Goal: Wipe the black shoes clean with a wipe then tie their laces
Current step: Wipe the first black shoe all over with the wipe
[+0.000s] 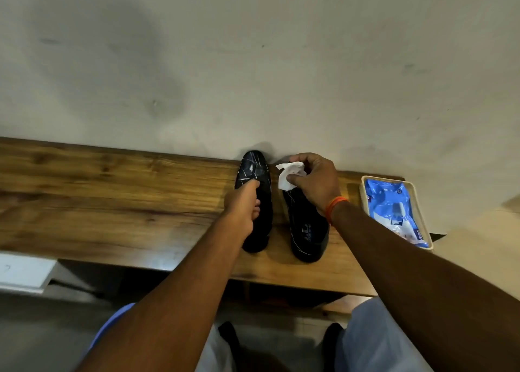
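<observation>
Nearest me, my left hand (244,208) grips the left black shoe (254,171), fingers curled into its opening. Both shoes lie side by side on the wooden bench (112,197), long axes running away from me, toes toward the wall. Right hand (315,181) pinches a white wipe (287,176) over the right shoe (305,231). Rightmost, a tray (365,191) holds a blue packet (394,205).

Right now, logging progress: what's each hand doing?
Left hand: grips the left shoe.
Right hand: pinches the white wipe.
</observation>
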